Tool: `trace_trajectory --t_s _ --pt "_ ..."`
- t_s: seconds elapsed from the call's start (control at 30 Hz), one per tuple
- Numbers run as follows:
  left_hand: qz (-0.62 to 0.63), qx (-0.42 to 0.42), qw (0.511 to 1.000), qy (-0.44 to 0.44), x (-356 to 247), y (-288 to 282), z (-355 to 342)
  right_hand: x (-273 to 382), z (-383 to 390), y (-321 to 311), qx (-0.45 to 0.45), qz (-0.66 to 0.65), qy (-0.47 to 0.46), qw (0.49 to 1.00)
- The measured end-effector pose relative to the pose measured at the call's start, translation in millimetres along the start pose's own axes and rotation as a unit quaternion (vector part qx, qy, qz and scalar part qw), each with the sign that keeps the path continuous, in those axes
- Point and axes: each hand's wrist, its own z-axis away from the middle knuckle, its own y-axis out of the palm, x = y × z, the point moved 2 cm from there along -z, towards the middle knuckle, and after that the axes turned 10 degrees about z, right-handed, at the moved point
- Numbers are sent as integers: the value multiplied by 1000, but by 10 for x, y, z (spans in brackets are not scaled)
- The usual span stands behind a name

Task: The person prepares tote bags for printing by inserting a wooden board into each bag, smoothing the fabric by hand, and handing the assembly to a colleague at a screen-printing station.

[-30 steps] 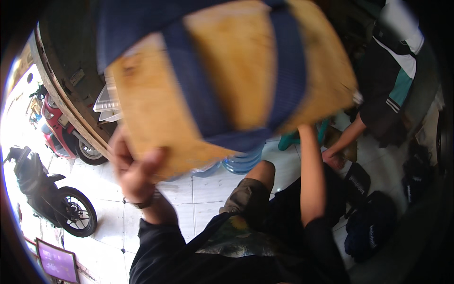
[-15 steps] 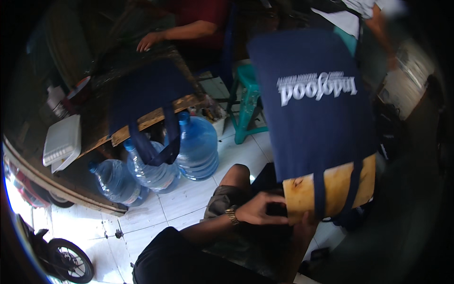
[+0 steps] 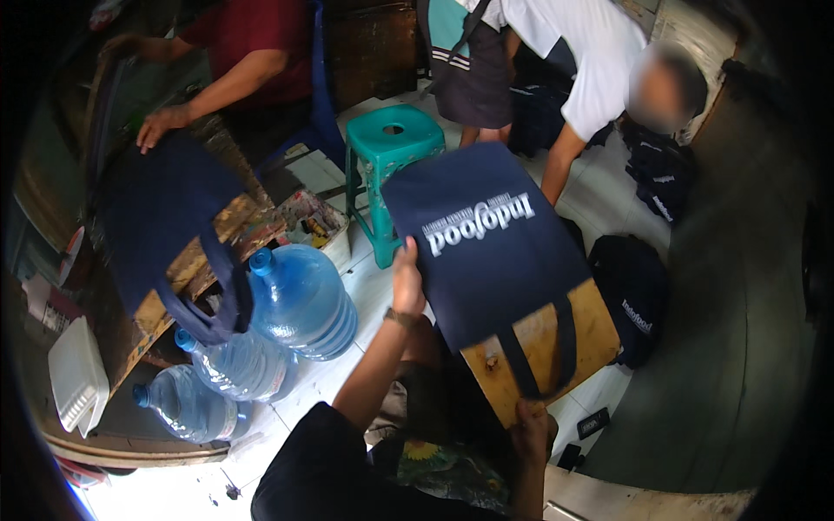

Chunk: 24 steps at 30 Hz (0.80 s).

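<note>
Left hand (image 3: 407,280): fingers flat and extended against the left edge of the dark blue tote bag (image 3: 491,252), thumb side wrapped round that edge. It looks like a pinch on the fabric, though the fingertips behind the cloth are hidden. A watch sits on the wrist below.

The bag is stretched over a flat wooden board (image 3: 543,352). The fabric body lies up and to the right of the left hand; the bare end of the board sticks out at the bag's mouth, down and to the right. One blue handle loop (image 3: 556,352) hangs across the bare wood.

Long axis of the bag and board runs from upper left, near the green plastic stool (image 3: 391,139), to lower right, toward the right hand (image 3: 532,432).

Right hand: closed on the lower corner of the board, fingers curled under the edge, so it carries the open end. The left hand is the one on the fabric, roughly halfway along; the closed bottom of the bag lies beyond its reach, up and away from both grips.

Off to the left of the left hand: large blue water jugs (image 3: 300,304) on the floor and a second dark bag (image 3: 165,226) draped on a wooden table. Neither touches the held bag.
</note>
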Motion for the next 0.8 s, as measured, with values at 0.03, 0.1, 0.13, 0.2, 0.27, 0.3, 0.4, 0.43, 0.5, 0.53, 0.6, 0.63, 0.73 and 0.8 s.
trace_trajectory --t_s 0.03,0.1,0.13,0.2,0.27,0.3,0.4,0.43,0.5,0.53,0.6,0.63,0.73,0.8 --pt "26 5 999 47 -54 6 -330 -26 -26 -19 -19 13 -11 1000" --pt "52 10 998 20 -314 142 -917 -73 -59 -149 -68 46 -39 996" --pt "47 27 997 55 -449 126 -1308 -40 -16 -160 -75 62 -42 994" --pt "-66 -60 985 148 -751 -30 -2124 69 172 -156 -90 90 -41 991" --pt "-203 -166 954 147 -803 -136 -2816 170 425 -298 -128 129 -49 982" --pt "-222 -206 934 189 -767 -183 -3085 224 554 -361 -146 146 -57 977" --pt "-379 -289 848 233 -1318 -484 -3802 266 880 -395 -187 150 -79 968" --pt "-459 -325 784 262 -2694 -527 -3985 187 881 -373 -171 137 -90 971" --pt "-650 -334 670 128 -1359 -590 -3644 308 1232 -567 -338 251 -71 904" --pt "-665 -310 677 63 -1163 -580 -3428 421 1390 -567 -361 306 -70 878" --pt "-600 -355 695 179 -673 -311 -2767 630 1672 -624 -383 381 -54 840" --pt "-630 -193 679 324 -490 -331 -2331 738 1788 -672 -380 407 -44 829" --pt "-555 235 697 390 426 -304 -508 1023 1972 -609 -419 355 -127 826" --pt "-627 223 715 213 822 -278 558 1223 2099 -564 -434 356 -141 816"
